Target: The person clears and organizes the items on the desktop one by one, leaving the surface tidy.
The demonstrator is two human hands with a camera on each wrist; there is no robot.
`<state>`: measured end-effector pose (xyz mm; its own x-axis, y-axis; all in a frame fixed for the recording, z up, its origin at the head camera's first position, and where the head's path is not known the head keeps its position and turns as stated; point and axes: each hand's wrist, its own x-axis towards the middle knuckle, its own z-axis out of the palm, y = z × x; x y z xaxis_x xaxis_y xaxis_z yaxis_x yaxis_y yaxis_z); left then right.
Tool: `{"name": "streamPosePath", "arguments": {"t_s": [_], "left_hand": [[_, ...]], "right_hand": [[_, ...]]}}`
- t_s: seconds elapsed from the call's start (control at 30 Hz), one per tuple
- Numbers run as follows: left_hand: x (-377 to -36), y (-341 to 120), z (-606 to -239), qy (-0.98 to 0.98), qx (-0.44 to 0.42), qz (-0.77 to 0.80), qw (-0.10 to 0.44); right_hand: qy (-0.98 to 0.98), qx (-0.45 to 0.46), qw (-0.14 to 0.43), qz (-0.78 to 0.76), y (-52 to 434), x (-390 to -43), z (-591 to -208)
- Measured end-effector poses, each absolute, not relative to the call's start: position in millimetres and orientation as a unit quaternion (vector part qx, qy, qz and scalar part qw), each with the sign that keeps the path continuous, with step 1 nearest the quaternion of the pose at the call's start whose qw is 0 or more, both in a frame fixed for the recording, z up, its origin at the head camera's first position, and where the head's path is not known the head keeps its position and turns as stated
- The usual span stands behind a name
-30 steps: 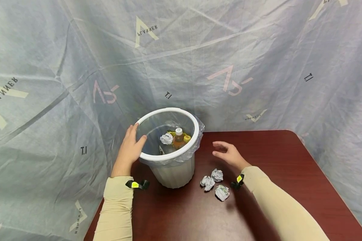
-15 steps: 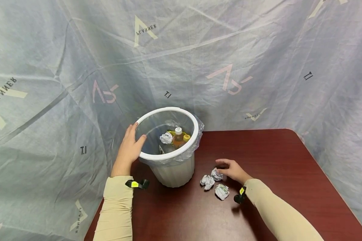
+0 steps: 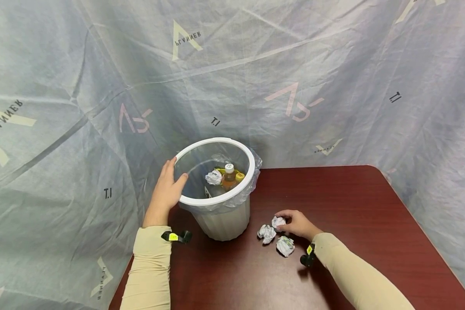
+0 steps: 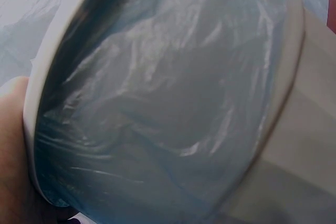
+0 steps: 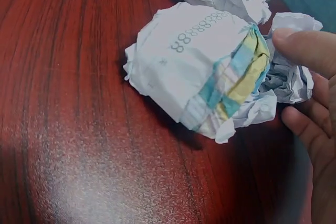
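Since a second ago your right hand (image 3: 296, 224) has dropped from mid-air to the table (image 3: 352, 202) and closed its fingers around the farthest crumpled paper ball (image 3: 277, 221); your left hand (image 3: 166, 191) has stayed clamped on the bin's white rim (image 3: 217, 200).

From the head view, that ball lies right of the bin (image 3: 222, 219), with two more paper balls (image 3: 266, 234) just near of it. Expect it to be featherlight, soft and springy, so a loose fingertip pinch anywhere will do.

At the left wrist, only the palm edge (image 4: 13, 150) against the rim (image 4: 37, 103) and the plastic liner (image 4: 168, 103) show.

At the right wrist, your thumb (image 5: 304, 48) presses the crumpled ball (image 5: 286, 77), fingers curled beneath; the striped ball (image 5: 205, 72) lies touching it.
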<state>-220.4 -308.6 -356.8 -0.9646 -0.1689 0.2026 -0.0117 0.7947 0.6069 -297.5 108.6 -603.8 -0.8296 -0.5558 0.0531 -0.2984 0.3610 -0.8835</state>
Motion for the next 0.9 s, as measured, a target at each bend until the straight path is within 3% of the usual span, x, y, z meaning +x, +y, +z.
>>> {"name": "streamPosePath", "arguments": {"t_s": [0.33, 0.9], "left_hand": [[-218, -307, -356, -0.938, 0.05, -0.319, 0.124], [-217, -308, -355, -0.941, 0.047, -0.315, 0.119]], "right_hand": [[0.826, -0.269, 0.107, -0.484, 110, -301, -596], [0.848, -0.264, -0.018, -0.459, 123, -338, -536]]}}
